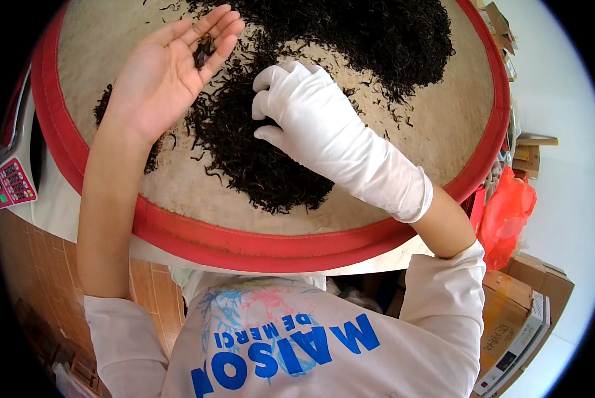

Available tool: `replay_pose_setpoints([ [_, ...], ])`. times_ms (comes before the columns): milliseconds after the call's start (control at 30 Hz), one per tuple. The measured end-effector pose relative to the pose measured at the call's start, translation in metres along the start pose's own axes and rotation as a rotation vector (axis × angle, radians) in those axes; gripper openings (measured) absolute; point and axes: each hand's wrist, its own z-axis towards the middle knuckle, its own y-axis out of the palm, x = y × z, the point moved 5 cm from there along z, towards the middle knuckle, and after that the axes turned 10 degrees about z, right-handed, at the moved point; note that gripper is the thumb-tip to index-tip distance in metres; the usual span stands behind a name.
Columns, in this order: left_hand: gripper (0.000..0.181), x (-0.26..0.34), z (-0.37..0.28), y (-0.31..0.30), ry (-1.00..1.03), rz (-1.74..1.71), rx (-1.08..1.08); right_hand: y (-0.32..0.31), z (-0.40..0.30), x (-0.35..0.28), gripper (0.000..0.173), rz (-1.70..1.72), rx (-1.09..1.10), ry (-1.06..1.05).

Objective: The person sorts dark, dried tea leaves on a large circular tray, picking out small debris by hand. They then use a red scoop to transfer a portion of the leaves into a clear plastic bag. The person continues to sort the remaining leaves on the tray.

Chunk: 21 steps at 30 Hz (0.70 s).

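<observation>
My left hand [160, 82] is bare and turned palm up above the tray's left side, its fingers loosely cupped. A small clump of dark leaf bits [204, 51] lies in the bend of its fingers. My right hand [297, 109], in a white fabric glove, hovers palm down over a heap of dark twisted dried leaves [267, 169], which look like tea. Its fingers are curled, and their tips partly hide the heap; whether they pinch any leaves cannot be made out. Both hands are over a round tray [441, 134] with a pale woven base and red cloth rim.
A larger leaf heap [377, 35] spreads at the tray's far side. Another small heap [153, 156] is partly behind my left forearm. At left stands a scale with a pink keypad [15, 183]. To the right are a red plastic bag [507, 219] and cardboard boxes [506, 308].
</observation>
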Motion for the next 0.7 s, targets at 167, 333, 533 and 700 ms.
replay_pose_setpoints([
  [167, 0.039, -0.009, -0.005, 0.027, 0.014, 0.142, 0.262, 0.001, -0.004, 0.011, 0.014, 0.171, 0.006, 0.044],
  [333, 0.04, -0.01, -0.005, 0.03, 0.019, 0.148, 0.225, -0.005, -0.009, 0.022, 0.014, 0.325, 0.036, 0.082],
  [533, 0.04, -0.012, -0.007, 0.033, 0.017, 0.188, 0.255, -0.028, -0.01, 0.028, 0.016, 0.486, 0.211, 0.106],
  [700, 0.04, -0.018, -0.006, 0.034, -0.022, 0.217, 0.225, -0.037, -0.013, 0.034, 0.019, 0.669, 0.213, 0.21],
])
